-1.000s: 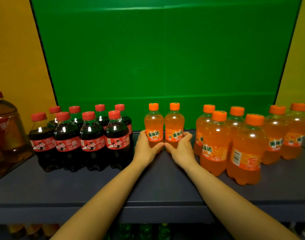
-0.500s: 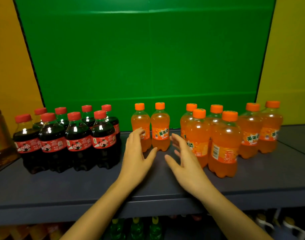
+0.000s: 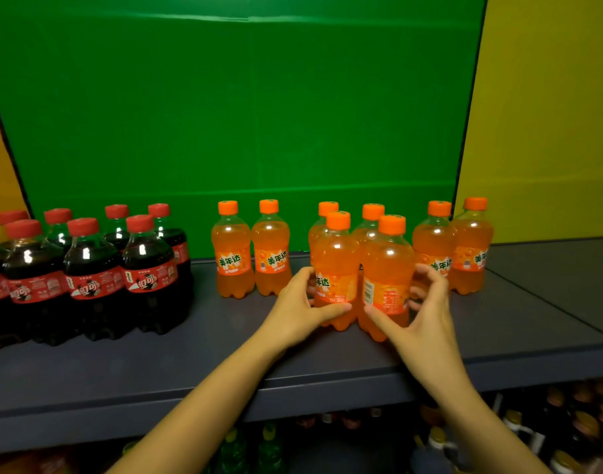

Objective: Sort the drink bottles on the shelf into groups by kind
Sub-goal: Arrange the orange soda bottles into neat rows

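The left hand [image 3: 301, 311] is gripping the left orange bottle [image 3: 337, 265], thumb across its label, while the right hand [image 3: 426, 319] is curling round the right orange bottle [image 3: 389, 265] just beside it, right of the shelf's [image 3: 190, 364] middle. Other orange bottles [image 3: 437, 241] are standing behind them, and cola bottles [image 3: 94, 271] are crowding the left end.

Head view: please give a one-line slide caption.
The left hand grips the left front orange bottle and the right hand the right front orange bottle; cola bottles stand grouped at left.
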`<state>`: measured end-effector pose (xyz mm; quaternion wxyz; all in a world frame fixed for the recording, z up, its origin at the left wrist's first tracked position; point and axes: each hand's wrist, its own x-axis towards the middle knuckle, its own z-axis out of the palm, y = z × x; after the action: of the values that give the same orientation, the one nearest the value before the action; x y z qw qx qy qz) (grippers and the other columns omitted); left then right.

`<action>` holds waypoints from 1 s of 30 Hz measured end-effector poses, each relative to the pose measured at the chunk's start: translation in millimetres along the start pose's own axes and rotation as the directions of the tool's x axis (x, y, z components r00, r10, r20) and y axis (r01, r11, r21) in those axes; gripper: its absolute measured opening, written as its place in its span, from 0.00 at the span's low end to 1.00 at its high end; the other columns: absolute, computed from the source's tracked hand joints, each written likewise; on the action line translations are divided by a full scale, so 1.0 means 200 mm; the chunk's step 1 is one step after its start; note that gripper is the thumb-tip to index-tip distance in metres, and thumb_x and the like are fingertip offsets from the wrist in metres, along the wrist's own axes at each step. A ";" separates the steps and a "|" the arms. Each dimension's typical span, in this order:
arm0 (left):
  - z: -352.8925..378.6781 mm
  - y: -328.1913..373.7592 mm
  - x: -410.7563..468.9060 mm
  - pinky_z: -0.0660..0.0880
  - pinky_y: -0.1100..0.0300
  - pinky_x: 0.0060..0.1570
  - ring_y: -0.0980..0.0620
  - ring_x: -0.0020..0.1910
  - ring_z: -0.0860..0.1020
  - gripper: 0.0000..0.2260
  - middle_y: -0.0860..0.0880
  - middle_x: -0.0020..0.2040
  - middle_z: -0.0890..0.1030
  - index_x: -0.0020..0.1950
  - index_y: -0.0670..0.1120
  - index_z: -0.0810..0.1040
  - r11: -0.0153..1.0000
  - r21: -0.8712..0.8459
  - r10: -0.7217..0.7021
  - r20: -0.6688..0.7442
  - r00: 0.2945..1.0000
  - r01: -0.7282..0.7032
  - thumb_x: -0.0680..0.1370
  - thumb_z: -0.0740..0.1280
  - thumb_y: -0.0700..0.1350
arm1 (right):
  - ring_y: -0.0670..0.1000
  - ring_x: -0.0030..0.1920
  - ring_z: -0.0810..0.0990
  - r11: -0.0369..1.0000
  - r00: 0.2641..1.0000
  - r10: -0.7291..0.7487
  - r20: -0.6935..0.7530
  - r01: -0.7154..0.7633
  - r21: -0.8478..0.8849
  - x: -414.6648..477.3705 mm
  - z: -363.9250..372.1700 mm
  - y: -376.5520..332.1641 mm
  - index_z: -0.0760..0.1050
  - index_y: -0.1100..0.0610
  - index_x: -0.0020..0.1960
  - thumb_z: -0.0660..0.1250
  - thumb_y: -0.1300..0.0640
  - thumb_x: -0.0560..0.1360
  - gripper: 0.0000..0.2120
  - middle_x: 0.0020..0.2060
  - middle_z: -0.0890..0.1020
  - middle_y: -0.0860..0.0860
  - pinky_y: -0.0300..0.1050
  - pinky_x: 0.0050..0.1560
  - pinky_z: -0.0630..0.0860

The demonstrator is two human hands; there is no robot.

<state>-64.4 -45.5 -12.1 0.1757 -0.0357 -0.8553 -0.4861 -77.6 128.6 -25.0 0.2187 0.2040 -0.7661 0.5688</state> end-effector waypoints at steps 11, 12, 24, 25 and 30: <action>-0.06 -0.01 -0.07 0.76 0.59 0.55 0.57 0.54 0.78 0.30 0.53 0.56 0.79 0.61 0.50 0.71 0.999 -0.017 0.025 -0.178 0.984 -0.028 0.63 0.79 0.48 | 0.50 0.61 0.70 0.991 0.965 0.092 0.246 -0.065 -0.116 0.04 -0.05 0.04 0.64 0.50 0.65 0.73 0.50 0.67 0.30 0.54 0.73 0.50 0.43 0.55 0.67; -0.08 -0.01 -0.09 0.76 0.59 0.55 0.57 0.54 0.78 0.30 0.53 0.56 0.79 0.61 0.50 0.70 0.999 -0.004 0.035 -0.198 0.980 -0.036 0.63 0.79 0.48 | 0.50 0.60 0.71 0.992 0.964 0.080 0.254 -0.053 -0.110 0.05 -0.04 0.04 0.65 0.50 0.64 0.74 0.49 0.66 0.30 0.56 0.75 0.50 0.45 0.56 0.69; -0.35 -0.11 -0.20 0.76 0.60 0.51 0.57 0.48 0.78 0.29 0.56 0.48 0.77 0.57 0.49 0.69 0.987 0.152 0.015 -0.389 0.921 0.048 0.62 0.78 0.50 | 0.52 0.61 0.72 0.963 0.947 -0.117 0.300 0.182 -0.198 0.09 0.31 -0.12 0.65 0.54 0.64 0.73 0.37 0.59 0.41 0.58 0.73 0.50 0.51 0.58 0.72; -0.37 -0.12 -0.20 0.76 0.61 0.49 0.58 0.48 0.78 0.29 0.55 0.48 0.77 0.57 0.48 0.69 0.986 0.156 0.012 -0.399 0.917 0.055 0.62 0.78 0.49 | 0.52 0.60 0.73 0.961 0.944 -0.119 0.307 0.187 -0.204 0.10 0.35 -0.14 0.65 0.54 0.64 0.73 0.36 0.59 0.40 0.57 0.73 0.50 0.50 0.57 0.72; -0.43 -0.15 -0.21 0.76 0.61 0.48 0.57 0.46 0.78 0.26 0.53 0.48 0.77 0.56 0.48 0.68 0.985 0.162 0.011 -0.435 0.901 0.066 0.64 0.78 0.46 | 0.54 0.58 0.73 0.956 0.944 -0.094 0.315 0.174 -0.236 0.15 0.51 -0.21 0.65 0.58 0.61 0.74 0.37 0.60 0.39 0.55 0.72 0.53 0.49 0.54 0.72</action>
<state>-10.3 -129.1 -11.0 0.3573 0.1006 -0.8339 -0.4085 -89.6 16.8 -2.0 0.1632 0.3097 -0.8428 0.4089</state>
